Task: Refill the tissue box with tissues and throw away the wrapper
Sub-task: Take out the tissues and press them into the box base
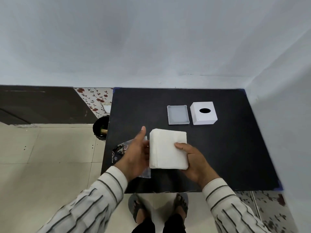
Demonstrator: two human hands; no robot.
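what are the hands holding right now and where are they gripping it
The right hand grips the white stack of tissues at its near right corner, thumb on top. The left hand is at the stack's left edge, over the clear plastic wrapper; its grip cannot be told.

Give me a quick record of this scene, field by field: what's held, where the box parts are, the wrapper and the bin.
held: white stack of tissues, right hand gripping its near right corner
left hand: open, at the stack's left edge
clear plastic wrapper: under left hand, on black table
white tissue box with oval slot: far right, slot up
grey rectangular tray: left of box, empty
black bin: floor, left of table
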